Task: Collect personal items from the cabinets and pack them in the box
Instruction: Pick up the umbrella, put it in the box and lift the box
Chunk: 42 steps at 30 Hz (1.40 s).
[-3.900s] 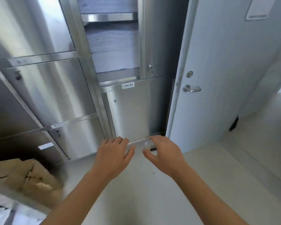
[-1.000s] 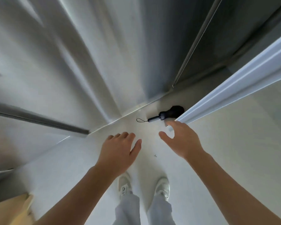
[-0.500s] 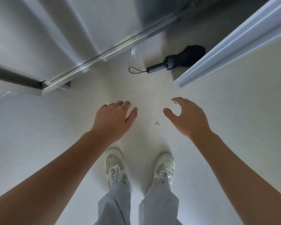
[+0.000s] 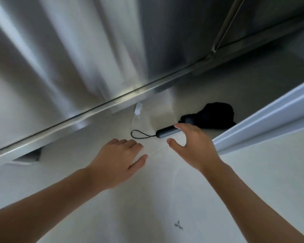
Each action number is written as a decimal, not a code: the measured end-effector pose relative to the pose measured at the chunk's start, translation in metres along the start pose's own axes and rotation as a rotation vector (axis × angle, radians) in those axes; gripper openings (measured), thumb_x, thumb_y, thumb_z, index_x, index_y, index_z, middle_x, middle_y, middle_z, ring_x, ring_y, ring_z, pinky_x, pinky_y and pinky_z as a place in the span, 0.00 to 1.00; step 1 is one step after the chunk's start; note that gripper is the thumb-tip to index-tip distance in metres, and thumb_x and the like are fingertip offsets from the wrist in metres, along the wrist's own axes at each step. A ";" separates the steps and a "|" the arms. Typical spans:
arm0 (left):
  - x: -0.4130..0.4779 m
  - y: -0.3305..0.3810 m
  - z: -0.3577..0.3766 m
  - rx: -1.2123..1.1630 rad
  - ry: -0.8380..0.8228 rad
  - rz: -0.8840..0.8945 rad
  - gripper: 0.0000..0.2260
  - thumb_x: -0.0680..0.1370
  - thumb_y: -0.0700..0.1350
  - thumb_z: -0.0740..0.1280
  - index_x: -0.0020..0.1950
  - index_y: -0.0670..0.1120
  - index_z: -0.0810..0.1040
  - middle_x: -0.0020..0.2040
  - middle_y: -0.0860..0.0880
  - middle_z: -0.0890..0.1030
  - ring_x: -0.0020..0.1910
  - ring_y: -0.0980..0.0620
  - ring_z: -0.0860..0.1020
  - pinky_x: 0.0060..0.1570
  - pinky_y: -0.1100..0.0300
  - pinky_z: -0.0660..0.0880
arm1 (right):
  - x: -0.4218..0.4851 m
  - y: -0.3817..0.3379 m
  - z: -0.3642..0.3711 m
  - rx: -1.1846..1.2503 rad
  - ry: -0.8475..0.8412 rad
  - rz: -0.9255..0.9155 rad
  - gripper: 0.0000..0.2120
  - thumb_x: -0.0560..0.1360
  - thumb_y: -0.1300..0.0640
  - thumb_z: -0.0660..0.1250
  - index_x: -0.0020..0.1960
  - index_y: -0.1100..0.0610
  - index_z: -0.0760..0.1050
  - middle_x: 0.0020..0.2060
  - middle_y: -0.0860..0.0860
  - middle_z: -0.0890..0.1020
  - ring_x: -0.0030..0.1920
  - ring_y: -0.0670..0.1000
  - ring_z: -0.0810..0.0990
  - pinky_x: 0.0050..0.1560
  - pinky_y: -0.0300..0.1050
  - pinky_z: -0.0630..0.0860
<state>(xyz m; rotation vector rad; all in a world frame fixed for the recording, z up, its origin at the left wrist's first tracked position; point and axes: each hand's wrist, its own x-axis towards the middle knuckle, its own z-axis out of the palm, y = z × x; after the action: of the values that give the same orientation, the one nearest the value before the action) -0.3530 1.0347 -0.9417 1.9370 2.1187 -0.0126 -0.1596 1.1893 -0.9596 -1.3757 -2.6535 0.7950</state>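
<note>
A folded black umbrella point(image 4: 216, 116) lies on the pale floor between the steel cabinet's base and a white door. Its dark grey handle point(image 4: 165, 133) points left and ends in a thin black wrist loop point(image 4: 140, 135). My right hand point(image 4: 191, 146) hovers open just over the handle, fingertips at its far end, thumb spread toward me. My left hand point(image 4: 116, 160) is open and flat, palm down, a little left of the loop, holding nothing. The box is out of sight.
The stainless steel cabinet point(image 4: 77, 58) fills the upper view, its bottom rail point(image 4: 102, 106) running diagonally. The edge of the white door point(image 4: 263, 127) juts in at right, next to the umbrella. A small clear plastic piece point(image 4: 137, 113) lies by the rail. A tiny scrap point(image 4: 178, 225) lies on the floor.
Both hands have moved forward to the umbrella; my right hand now reaches its handle. The camera has come closer and my feet have dropped out of view.
</note>
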 end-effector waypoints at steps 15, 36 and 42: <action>0.027 0.007 0.027 -0.060 0.077 -0.087 0.28 0.78 0.62 0.39 0.61 0.55 0.74 0.53 0.56 0.79 0.50 0.53 0.77 0.53 0.59 0.69 | 0.034 0.036 0.027 -0.065 0.009 -0.162 0.31 0.74 0.42 0.73 0.74 0.49 0.72 0.73 0.44 0.73 0.74 0.47 0.66 0.72 0.45 0.65; 0.001 -0.037 0.036 -0.117 0.105 -0.156 0.27 0.78 0.62 0.42 0.57 0.52 0.77 0.51 0.54 0.81 0.49 0.50 0.79 0.51 0.54 0.72 | 0.073 0.021 0.084 -0.127 0.072 -0.347 0.08 0.69 0.58 0.77 0.48 0.55 0.83 0.42 0.50 0.85 0.49 0.57 0.80 0.61 0.52 0.72; -0.013 -0.049 0.033 -0.092 0.120 -0.207 0.28 0.77 0.62 0.40 0.58 0.54 0.76 0.51 0.55 0.80 0.49 0.51 0.78 0.50 0.56 0.71 | 0.055 -0.036 0.110 -0.119 -0.113 -0.525 0.13 0.71 0.52 0.76 0.54 0.55 0.82 0.48 0.51 0.84 0.55 0.56 0.79 0.59 0.49 0.71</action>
<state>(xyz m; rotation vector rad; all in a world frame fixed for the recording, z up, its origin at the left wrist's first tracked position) -0.3938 1.0108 -0.9800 1.6993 2.3452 0.1612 -0.2498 1.1687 -1.0487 -0.5995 -2.9770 0.6700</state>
